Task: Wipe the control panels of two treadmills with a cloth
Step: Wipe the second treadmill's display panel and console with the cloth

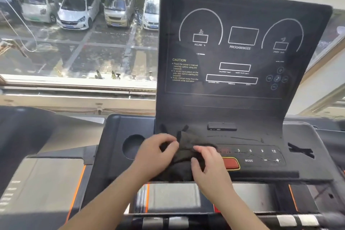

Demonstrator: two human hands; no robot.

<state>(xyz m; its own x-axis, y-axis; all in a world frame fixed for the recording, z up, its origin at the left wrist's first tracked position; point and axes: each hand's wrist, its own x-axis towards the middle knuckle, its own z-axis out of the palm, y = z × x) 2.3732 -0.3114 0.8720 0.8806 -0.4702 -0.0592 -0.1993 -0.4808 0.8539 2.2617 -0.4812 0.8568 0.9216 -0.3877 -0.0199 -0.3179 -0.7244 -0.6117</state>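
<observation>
On treadmill console beside window, left hand and right hand fingers pinch dark cloth.

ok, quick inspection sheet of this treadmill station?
Surface: console dark, with keys and a red button.
Job's things: cloth bunched on console; display upright, unlit.
Clutter: black block at display foot, maybe fitted.
Hands: left hand and right hand both grip cloth.
Cables: thin line outside window.
Surroundings: second treadmill at left; cars parked outside.
</observation>
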